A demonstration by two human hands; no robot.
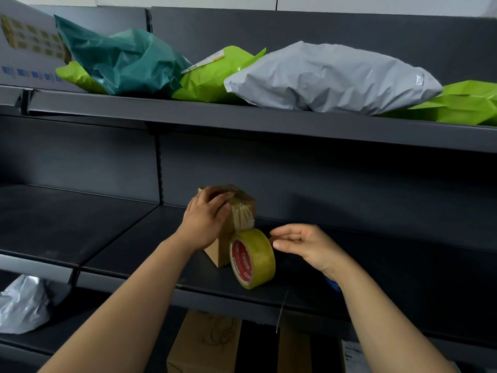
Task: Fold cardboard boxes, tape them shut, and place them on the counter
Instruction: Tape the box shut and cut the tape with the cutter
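Observation:
A small brown cardboard box [243,211], taped over its top, stands on the dark middle shelf [134,246]. My left hand [205,216] lies over the box's top and left side, gripping it. A roll of yellowish tape [252,258] with a red core stands on edge against the box's front right, with a strip of tape running up from the roll onto the box. My right hand [301,244] hovers just right of the roll, thumb and fingers pinched near its rim; whether they touch it I cannot tell.
The upper shelf [242,119] carries a teal bag [121,63], green bags [209,76] and a grey mailer bag [330,79]. Brown cartons [204,343] stand below the middle shelf. A grey plastic bag [24,302] lies at lower left.

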